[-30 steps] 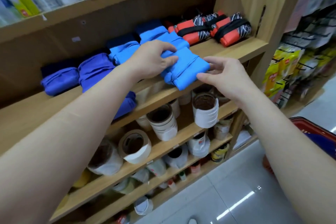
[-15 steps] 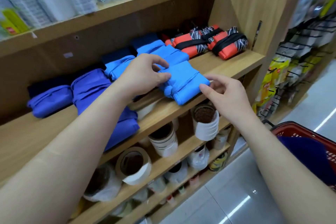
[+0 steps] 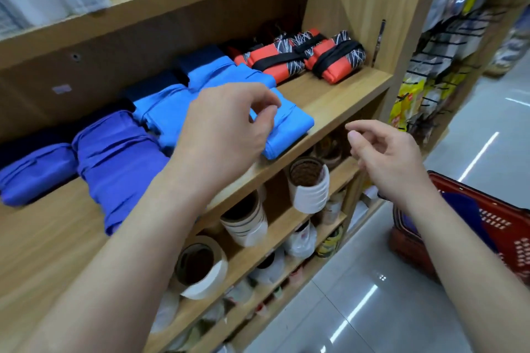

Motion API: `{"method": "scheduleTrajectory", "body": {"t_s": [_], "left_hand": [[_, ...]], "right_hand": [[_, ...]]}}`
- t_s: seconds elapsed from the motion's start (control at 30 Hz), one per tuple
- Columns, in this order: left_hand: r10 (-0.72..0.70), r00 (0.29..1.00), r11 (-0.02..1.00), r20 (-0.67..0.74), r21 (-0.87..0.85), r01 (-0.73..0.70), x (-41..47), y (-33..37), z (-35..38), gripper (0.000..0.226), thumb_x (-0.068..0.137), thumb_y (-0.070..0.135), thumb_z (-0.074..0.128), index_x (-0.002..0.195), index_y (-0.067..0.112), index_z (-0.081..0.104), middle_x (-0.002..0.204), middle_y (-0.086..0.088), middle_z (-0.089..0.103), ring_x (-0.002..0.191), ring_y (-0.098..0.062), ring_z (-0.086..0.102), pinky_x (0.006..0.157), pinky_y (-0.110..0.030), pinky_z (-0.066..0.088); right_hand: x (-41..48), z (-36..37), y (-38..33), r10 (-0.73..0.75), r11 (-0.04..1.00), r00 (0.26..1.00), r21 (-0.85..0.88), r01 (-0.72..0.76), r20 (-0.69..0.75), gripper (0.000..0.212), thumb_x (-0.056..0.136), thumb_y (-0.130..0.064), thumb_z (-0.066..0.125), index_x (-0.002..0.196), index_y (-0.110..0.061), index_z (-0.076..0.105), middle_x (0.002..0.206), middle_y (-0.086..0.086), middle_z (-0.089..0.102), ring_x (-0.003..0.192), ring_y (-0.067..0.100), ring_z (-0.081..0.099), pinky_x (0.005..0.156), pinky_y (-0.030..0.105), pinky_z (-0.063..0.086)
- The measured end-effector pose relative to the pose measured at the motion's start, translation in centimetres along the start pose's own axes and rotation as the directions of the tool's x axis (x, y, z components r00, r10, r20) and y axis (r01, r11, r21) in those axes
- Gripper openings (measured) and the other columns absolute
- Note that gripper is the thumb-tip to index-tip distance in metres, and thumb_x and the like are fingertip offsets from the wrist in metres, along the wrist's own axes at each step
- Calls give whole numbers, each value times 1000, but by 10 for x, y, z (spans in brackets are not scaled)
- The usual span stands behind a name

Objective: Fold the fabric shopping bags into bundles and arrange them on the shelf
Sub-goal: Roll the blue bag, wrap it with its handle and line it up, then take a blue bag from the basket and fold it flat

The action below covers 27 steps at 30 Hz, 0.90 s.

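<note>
Head view.

Item: light-blue bundle (image 3: 289,126), a folded fabric shopping bag. It lay flat at the front edge of the shelf (image 3: 344,100), foremost in a row of like light-blue bundles, with one corner slightly over the lip.

Neighbours: purple bundles (image 3: 120,160) were to the left and orange bundles (image 3: 304,57), strapped in black, were at the far right.

Left hand (image 3: 226,135): it was over the near end of the bundle with fingers loosely curled, gripping nothing. Whether the fingertips brushed the cloth could not be told.

Right hand (image 3: 384,157): it was in the air just off the shelf edge, apart from the bundle, relaxed and empty.

Handling, as judged: light, soft and limp, with no stiffness of its own. The folds looked likely to spring or slide open if it were lifted by one layer. It was best taken across its full thickness, thumb under and fingers over, or pressed flat from above and slid back. It did not look fragile or slippery.

Also present: a red basket (image 3: 513,241) at lower right held dark blue fabric (image 3: 464,215), probably a bag yet to be folded. Tape rolls (image 3: 308,183) sat on the shelves below.
</note>
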<state>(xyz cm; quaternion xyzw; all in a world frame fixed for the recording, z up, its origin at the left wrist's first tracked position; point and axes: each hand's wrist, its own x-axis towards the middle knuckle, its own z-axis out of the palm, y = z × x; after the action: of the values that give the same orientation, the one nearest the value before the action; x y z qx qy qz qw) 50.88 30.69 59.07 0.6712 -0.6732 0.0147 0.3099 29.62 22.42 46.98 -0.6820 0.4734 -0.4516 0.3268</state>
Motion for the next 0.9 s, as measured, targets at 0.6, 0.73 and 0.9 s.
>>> {"method": "scheduleTrajectory", "body": {"t_s": [0.6,0.73,0.9], "left_hand": [[243,687,968,685,-124,-220,-39,131,333,28,89,11,54,108,21,72,110,6,69,107,-13,60,90,-24,43],[185,620,980,762,-94,-177,-35,161,411,30,87,8,54,107,20,72,108,2,70,105,-18,62,89,-28,45],[92,584,993,806,-35,-108,-13,177,502,30,90,10,53,112,20,71,110,-2,68,102,-22,63,86,-33,49]], "right_hand": [[-113,-277,226,528,601,849,-707,-372,3,25,95,-26,55,118,-26,65,95,-9,65,94,17,61,73,27,40],[-134,-316,286,645,609,755,-517,-602,-118,29,93,-19,61,121,-23,64,88,-11,63,85,16,61,79,33,47],[-146,-340,358,799,513,520,-109,-852,-301,28,94,-18,61,121,-23,62,88,-8,63,81,15,62,78,29,45]]}}
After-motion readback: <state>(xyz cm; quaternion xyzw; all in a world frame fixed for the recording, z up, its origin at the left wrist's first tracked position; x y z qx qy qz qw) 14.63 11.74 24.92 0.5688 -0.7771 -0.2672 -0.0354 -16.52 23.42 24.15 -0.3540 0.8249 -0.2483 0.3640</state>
